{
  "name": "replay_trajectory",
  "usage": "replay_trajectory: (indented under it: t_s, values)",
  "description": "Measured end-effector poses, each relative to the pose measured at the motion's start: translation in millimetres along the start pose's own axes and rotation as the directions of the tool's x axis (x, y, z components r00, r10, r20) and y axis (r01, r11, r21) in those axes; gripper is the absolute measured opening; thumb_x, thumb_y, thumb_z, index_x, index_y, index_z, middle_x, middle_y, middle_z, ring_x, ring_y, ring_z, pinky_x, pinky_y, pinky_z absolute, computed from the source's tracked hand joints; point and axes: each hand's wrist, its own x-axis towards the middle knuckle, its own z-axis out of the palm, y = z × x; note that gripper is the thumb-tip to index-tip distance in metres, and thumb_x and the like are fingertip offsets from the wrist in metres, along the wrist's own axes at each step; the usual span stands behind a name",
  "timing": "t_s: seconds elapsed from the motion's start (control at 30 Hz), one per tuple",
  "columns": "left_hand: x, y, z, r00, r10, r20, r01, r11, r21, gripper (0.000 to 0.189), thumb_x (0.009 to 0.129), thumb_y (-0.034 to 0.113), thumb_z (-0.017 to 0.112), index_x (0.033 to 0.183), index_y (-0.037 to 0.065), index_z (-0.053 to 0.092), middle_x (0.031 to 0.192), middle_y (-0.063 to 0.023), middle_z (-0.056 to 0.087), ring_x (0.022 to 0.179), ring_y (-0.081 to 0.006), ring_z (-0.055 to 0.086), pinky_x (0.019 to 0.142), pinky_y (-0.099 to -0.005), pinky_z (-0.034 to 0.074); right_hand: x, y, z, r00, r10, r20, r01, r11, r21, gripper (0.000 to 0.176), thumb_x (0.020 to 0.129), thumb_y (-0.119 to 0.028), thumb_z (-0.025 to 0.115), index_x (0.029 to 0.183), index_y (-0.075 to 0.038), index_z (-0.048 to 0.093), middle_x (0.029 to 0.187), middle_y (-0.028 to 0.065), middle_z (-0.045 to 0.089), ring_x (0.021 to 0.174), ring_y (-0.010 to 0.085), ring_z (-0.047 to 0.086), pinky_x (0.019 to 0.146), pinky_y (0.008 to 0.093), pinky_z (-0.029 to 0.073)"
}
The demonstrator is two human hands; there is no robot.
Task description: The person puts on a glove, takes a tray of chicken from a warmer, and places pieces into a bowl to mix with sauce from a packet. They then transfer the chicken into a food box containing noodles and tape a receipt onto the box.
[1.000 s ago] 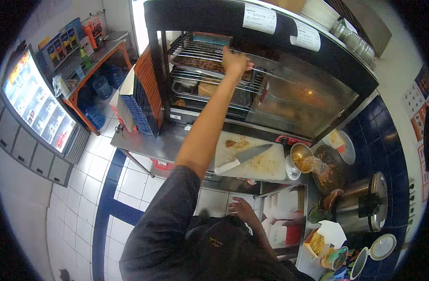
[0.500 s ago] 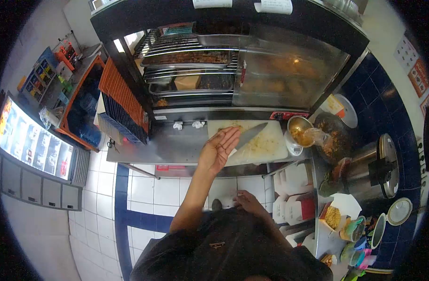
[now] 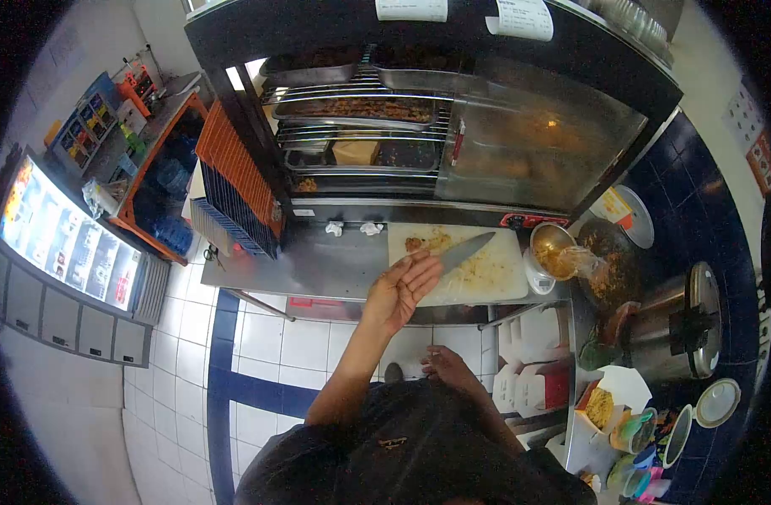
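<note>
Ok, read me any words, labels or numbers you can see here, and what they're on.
None can be read.
Paper slips on the warmer's top edge: print too small.
Lit menu board: blurred.
Wall posters: blurred.
Shirt logo: too small.

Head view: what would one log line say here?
left hand: open, at knife handle end | knife: on cutting board | right hand: low by body, grip unclear

Glossy steel knife blade. Matt white plastic cutting board, smeared with crumbs. Brushed metal counter, dull sheen. Shiny wire racks. Glossy glass door. Smooth, glazed floor tiles.
</note>
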Motion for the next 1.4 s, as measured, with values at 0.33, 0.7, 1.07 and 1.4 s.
replay_trajectory:
  t_s: [0.33,0.7,1.07,1.4]
  values:
    - [22.4,-1.5,-34.0,0.973,0.137,-0.184,-0.057,0.921,0.385,0.038,0.091,0.007,0.05,0.128,-0.002,0.044,0.117,-0.0221,0.056,0.104,-0.0321,0.063,0.088,-0.0393,0.053,22.1,41.2,-21.9,0.977,-0.195,-0.089,0.194,0.981,-0.022,0.026,0.094,-0.018,0.058,0.115,-0.004,0.055,0.101,0.0094,0.063,0.086,0.0178,0.063,0.074,0.0337,0.052]
    - [76.9,-83.2,-111.3,0.954,0.258,0.153,0.111,-0.778,0.618,0.048,0.073,0.029,0.074,0.109,0.003,0.058,0.108,-0.0141,0.059,0.105,-0.0297,0.057,0.084,-0.0441,0.048,104.1,-92.0,-69.5,0.779,-0.328,-0.535,0.012,0.861,-0.509,0.033,0.094,-0.027,0.058,0.082,0.003,0.064,0.067,0.011,0.065,0.061,0.0154,0.064,0.056,0.0279,0.052]
    - [101.8,-43.0,-121.4,0.989,0.101,0.105,0.016,-0.793,0.61,0.039,0.078,0.027,0.068,0.108,0.004,0.061,0.105,-0.0163,0.063,0.104,-0.0332,0.059,0.09,-0.0458,0.045,64.5,-46.7,-101.3,0.386,-0.378,-0.842,0.598,0.797,-0.084,0.036,0.099,-0.025,0.044,0.087,0.0,0.067,0.083,0.0098,0.071,0.077,0.0155,0.067,0.069,0.027,0.052]
    - [25.9,-106.3,-13.4,0.919,-0.116,0.377,-0.376,-0.541,0.752,0.019,0.085,0.019,0.058,0.096,0.004,0.058,0.086,-0.0167,0.066,0.077,-0.0363,0.065,0.066,-0.0466,0.052,21.2,-50.5,-38.3,0.785,-0.373,-0.495,0.607,0.62,0.497,0.04,0.1,-0.027,0.042,0.124,0.003,0.054,0.116,0.0124,0.062,0.106,0.024,0.059,0.095,0.0313,0.043]
